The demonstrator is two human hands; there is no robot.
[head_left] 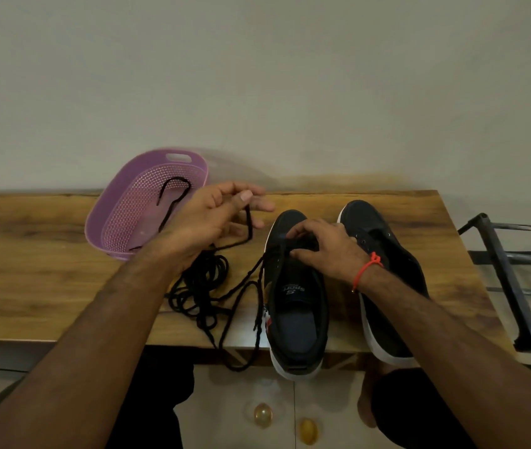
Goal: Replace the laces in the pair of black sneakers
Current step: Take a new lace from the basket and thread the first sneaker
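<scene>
**Lacing at the wooden table**

A wooden table (pixel 47 254) holds a purple basket (pixel 108 222) with a black lace (pixel 173 196) in it. Two black sneakers (pixel 296 296) stand side by side, heels over the near edge. The left hand (pixel 212 218) pinches a loose lace (pixel 249 222) above a tangled pile (pixel 202 286). The right hand (pixel 325 247) grips the left sneaker's tongue area.
</scene>
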